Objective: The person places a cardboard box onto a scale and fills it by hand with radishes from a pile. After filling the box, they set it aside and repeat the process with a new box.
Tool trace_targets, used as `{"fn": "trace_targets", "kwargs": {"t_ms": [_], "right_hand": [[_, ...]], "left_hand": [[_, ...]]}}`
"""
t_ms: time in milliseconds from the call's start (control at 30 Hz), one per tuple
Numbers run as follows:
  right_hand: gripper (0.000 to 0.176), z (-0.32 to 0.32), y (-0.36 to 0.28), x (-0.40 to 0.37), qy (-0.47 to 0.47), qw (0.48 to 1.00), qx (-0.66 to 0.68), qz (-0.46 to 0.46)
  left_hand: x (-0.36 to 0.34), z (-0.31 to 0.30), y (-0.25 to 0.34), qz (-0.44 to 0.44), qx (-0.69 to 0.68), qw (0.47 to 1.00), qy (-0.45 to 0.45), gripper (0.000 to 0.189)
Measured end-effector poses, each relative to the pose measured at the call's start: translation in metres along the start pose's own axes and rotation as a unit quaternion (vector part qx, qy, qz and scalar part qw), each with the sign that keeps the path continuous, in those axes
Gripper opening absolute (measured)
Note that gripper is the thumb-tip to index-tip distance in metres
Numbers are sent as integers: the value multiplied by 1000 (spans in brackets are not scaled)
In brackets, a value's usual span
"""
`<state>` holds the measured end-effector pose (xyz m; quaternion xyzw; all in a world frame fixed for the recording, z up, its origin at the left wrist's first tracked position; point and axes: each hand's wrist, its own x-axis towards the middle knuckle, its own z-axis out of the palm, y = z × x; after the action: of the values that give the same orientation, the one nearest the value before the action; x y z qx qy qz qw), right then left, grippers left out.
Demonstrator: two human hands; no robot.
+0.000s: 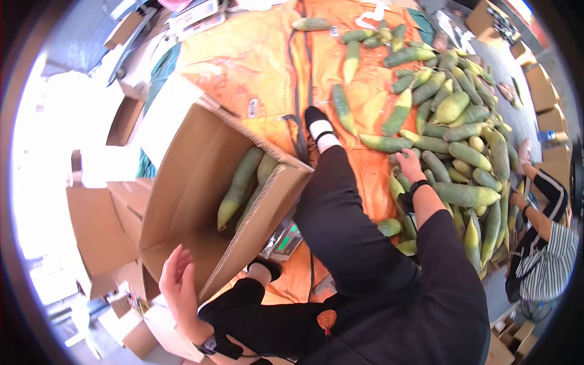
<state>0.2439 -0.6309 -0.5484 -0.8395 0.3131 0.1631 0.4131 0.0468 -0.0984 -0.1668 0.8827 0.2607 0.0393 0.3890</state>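
Observation:
A deep cardboard box [274, 201] stands tilted in front of me, its open top facing me. Inside it lie a green radish [240, 185] and at least one more, partly hidden by the box wall. My left hand [178, 277] is at the near edge of the box, fingers stretched out and holding nothing. To the right, my right hand [410, 165] reaches over a large pile of green radishes [453, 106]. Its fingers are apart at the pile's left edge, close to a long radish [385, 143]. Whether the fingertips touch a radish is hard to see.
Orange sheeting [243, 67] covers the ground. A scale with a lit green display [283, 244] sits beside the box. More cardboard boxes [100, 225] stand at left and far right. Another person in a striped shirt [550, 261] is at the pile's right side.

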Motion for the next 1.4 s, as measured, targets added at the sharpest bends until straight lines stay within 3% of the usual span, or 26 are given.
{"fn": "trace_targets", "kwargs": {"t_ms": [67, 100, 233, 333, 567, 667, 733, 767, 833, 867, 933, 1000, 1133, 1300, 1333, 1400], "right_hand": [[46, 2, 6, 2, 33, 999, 15, -21], [43, -6, -16, -23, 21, 999, 41, 16], [35, -14, -13, -40, 29, 997, 62, -33], [26, -26, -16, -57, -15, 995, 94, -38], [23, -47, -95, -135, -66, 988, 120, -74], [24, -52, -142, -169, -113, 969, 153, -157], [23, -60, -182, -196, -134, 937, 203, -250], [23, -64, -202, -212, -133, 937, 203, -252], [25, -73, -242, -245, -136, 886, 212, -389], [25, -76, -260, -260, -134, 886, 212, -391], [24, -80, -290, -287, -226, 802, 275, -480], [24, -73, -316, -312, -274, 761, 306, -502], [22, -44, -341, -335, -337, 722, 244, -552], [21, -7, -340, -344, -175, 733, -5, -657], [20, -2, -337, -348, -128, 740, -26, -659], [21, 4, -336, -345, -121, 720, -22, -683]], "left_hand": [[0, 0, 3, -1, -4, 1000, 3, 37], [0, 0, 3, 5, -9, 1000, 3, 37], [-2, -1, -1, 34, -7, 999, 13, 36], [-2, 0, -3, 52, -16, 998, 11, 35], [-4, -4, -5, 57, -1, 998, 7, 35], [-5, -6, -7, 72, -11, 997, 15, 34], [-6, -9, -10, 81, -14, 996, 21, 34], [-7, -10, -11, 82, -19, 996, 26, 34], [-7, -12, -12, 85, -26, 996, 31, 34], [-8, -13, -13, 83, -31, 995, 34, 34], [-9, -14, -14, 83, -36, 995, 34, 34], [-9, -15, -14, 75, -33, 996, 32, 34], [-10, -14, -15, 78, -34, 996, 25, 34], [-9, -14, -20, 82, -31, 996, 19, 35], [-9, -14, -21, 77, -37, 996, 13, 35], [-9, -13, -19, 72, -39, 997, 7, 35]]}}
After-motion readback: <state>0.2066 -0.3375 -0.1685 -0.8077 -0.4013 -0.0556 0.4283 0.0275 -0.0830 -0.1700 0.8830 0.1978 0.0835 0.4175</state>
